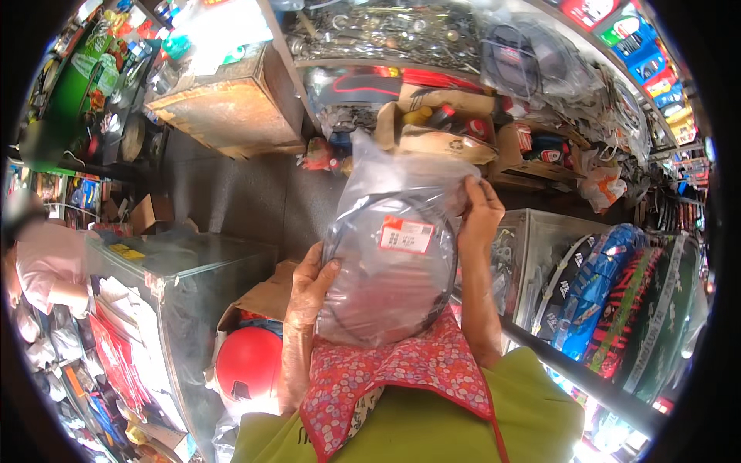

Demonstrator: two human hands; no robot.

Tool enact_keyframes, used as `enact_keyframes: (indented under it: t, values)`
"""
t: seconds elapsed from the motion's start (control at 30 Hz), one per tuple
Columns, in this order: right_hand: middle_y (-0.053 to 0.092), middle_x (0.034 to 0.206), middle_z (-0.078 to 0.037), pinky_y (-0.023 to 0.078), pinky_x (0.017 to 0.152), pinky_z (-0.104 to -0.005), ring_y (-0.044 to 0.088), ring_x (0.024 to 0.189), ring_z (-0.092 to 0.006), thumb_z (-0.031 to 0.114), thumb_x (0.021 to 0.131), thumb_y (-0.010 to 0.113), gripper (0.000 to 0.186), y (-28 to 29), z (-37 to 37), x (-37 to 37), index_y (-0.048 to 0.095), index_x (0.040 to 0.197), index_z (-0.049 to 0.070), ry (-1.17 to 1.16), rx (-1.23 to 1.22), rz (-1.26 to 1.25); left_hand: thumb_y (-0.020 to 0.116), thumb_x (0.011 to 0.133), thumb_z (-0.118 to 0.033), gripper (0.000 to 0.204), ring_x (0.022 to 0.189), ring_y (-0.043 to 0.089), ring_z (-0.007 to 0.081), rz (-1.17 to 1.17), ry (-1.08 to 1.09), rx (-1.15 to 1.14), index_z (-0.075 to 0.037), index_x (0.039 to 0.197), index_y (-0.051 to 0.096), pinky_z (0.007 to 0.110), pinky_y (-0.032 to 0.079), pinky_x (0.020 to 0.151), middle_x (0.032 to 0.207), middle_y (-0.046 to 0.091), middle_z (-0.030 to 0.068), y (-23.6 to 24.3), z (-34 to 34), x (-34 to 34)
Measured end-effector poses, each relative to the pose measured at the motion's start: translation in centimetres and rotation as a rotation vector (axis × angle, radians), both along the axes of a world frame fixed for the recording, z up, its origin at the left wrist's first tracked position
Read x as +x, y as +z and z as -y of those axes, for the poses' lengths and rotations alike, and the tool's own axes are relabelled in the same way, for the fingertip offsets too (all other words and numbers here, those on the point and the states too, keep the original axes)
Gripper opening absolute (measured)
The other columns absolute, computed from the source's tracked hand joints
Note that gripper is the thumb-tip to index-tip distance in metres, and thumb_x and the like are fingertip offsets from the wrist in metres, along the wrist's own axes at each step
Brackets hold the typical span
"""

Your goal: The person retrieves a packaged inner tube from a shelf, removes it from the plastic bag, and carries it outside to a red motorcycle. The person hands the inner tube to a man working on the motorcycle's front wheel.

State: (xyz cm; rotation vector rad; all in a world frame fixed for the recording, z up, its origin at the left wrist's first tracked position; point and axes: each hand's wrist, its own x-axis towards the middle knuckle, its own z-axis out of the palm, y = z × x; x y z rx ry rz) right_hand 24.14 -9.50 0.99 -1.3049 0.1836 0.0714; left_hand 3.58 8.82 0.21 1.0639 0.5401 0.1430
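Note:
I hold a clear plastic bag [374, 285] upright in front of me, with a coiled black cable [441, 235] and a white, red-edged label [405, 234] showing through it. My left hand [312, 282] grips the bag's left edge, thumb on the front. My right hand [478, 207] is closed on the bag's upper right corner. The bottom of the bag lies over a flowered pink cloth [394, 363] at my front.
A glass case [139, 251] and red helmet [248, 370] are at left; another case [532, 224] and rolled patterned goods [598, 301] at right. A person [52, 266] is at far left. Cardboard boxes [440, 147] and crowded shelves [378, 38] stand ahead beyond the floor [224, 193].

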Motion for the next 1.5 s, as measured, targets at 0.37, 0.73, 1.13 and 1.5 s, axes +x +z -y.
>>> enact_keyframes:
  t: [0.37,0.73,1.13,1.5]
  values:
    - [0.061,0.114,-0.017,0.045,0.09,-0.0346,0.059,0.103,-0.0237,0.043,0.079,0.073,0.071,3.7,-9.7,10.8,0.05,0.129,-0.002,0.693,-0.715,0.35,0.062,0.09,-0.005,0.064,0.121,0.043,0.0124,-0.014,-0.322,-0.05,0.002,0.145,0.03,0.025,0.034,0.1,0.134,0.048,0.0068,0.1,-6.3,4.8]
    - [0.053,0.058,0.005,0.03,0.042,-0.0217,0.038,0.045,-0.0032,0.019,0.082,0.073,0.016,3.4,-4.8,18.7,0.068,0.082,0.004,0.033,-0.162,0.227,0.06,0.09,-0.009,0.056,0.111,0.052,0.0138,-0.13,-0.191,-0.022,0.001,0.141,0.038,0.028,0.041,0.096,0.122,0.058,0.0084,-2.4,-6.2,7.5]
    - [0.065,0.101,-0.016,0.052,0.065,-0.0304,0.064,0.077,-0.0182,0.038,0.09,0.064,0.055,-1.3,-2.8,0.8,0.053,0.119,-0.008,0.622,-0.188,-0.257,0.056,0.093,-0.01,0.033,0.086,0.061,0.0207,-0.158,0.249,-0.435,0.001,0.124,0.05,0.032,0.055,0.07,0.105,0.06,0.0095,-7.9,-9.5,12.3]
    - [0.062,0.07,-0.023,0.048,0.062,-0.0438,0.063,0.067,-0.0349,0.029,0.092,0.056,0.032,-2.2,-5.5,1.3,0.063,0.082,0.0,0.704,-1.024,0.071,0.064,0.09,-0.02,0.061,0.109,0.054,0.0283,-0.394,0.194,-0.343,0.0,0.139,0.034,0.04,0.055,0.081,0.127,0.049,0.0156,-5.8,-8.0,11.9]
